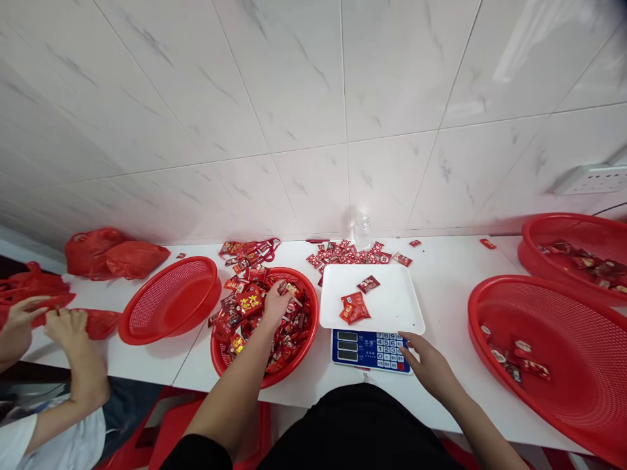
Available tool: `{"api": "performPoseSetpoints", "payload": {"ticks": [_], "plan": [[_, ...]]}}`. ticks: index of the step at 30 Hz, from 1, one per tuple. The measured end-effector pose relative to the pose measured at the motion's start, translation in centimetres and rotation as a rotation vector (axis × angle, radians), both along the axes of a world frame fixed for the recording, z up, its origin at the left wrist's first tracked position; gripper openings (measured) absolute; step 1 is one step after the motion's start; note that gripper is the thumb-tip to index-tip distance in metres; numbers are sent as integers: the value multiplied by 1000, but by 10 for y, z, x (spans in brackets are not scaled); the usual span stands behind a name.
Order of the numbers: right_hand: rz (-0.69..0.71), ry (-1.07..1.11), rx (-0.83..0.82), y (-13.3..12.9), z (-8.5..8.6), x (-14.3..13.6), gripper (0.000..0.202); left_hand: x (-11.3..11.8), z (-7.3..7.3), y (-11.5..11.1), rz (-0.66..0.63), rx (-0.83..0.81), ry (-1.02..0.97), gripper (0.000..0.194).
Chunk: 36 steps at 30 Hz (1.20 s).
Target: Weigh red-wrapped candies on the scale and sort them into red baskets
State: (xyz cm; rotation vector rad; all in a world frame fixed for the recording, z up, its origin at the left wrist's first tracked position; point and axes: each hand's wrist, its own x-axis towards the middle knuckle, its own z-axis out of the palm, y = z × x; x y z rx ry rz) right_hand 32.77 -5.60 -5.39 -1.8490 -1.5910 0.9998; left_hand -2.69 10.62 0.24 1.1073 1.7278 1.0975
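The left hand (277, 303) reaches into a red basket (294, 365) of packets (249, 301), fingers curled around some; how firm its grip is, I cannot tell. The right hand (425, 362) rests open beside the scale (369, 349), whose tray (392, 300) carries 3 packets.

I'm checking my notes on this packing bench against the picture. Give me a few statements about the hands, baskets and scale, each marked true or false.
1. The left hand reaches into the red basket of sachets. True.
2. The scale's white tray holds nothing. False: a few red sachets lie on it.
3. The right hand rests at the scale's blue keypad. True.
4. The empty red basket sits right of the scale. False: it sits left of the sachet basket.
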Motion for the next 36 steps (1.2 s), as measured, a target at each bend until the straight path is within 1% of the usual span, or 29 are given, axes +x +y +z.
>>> {"api": "performPoseSetpoints", "payload": {"ticks": [3,6,9,12,15,17,21,24,27,29,32,34,36], "plan": [[0,20,-10,0,2,-1,43,23,13,2,-80,22,-73,43],[-8,38,-22,-2,2,0,43,49,16,1,-203,-13,-105,41],[-12,50,-24,-3,2,0,42,75,10,-1,-312,-72,-98,41],[-10,62,-8,-3,2,2,41,98,-2,0,-391,-124,-166,40],[-2,70,-10,-4,2,3,41,114,-13,3,-449,-137,-209,30],[3,69,-18,-4,2,4,41,120,-16,6,-482,-125,-175,27],[-4,58,-22,-6,0,4,42,124,-16,10,-498,-63,-49,30],[-12,60,-16,-5,0,3,42,125,-16,11,-514,-35,8,33],[0,65,-16,-4,3,0,41,126,-21,11,-577,-41,59,34],[8,61,-13,-3,6,-1,40,123,-26,11,-589,-21,138,32],[8,41,5,-3,9,-1,41,109,-32,13,-510,65,263,32],[3,31,19,-3,7,-1,40,92,-35,13,-437,142,377,34],[-3,23,25,-4,4,0,40,69,-40,13,-360,199,552,38]]}}
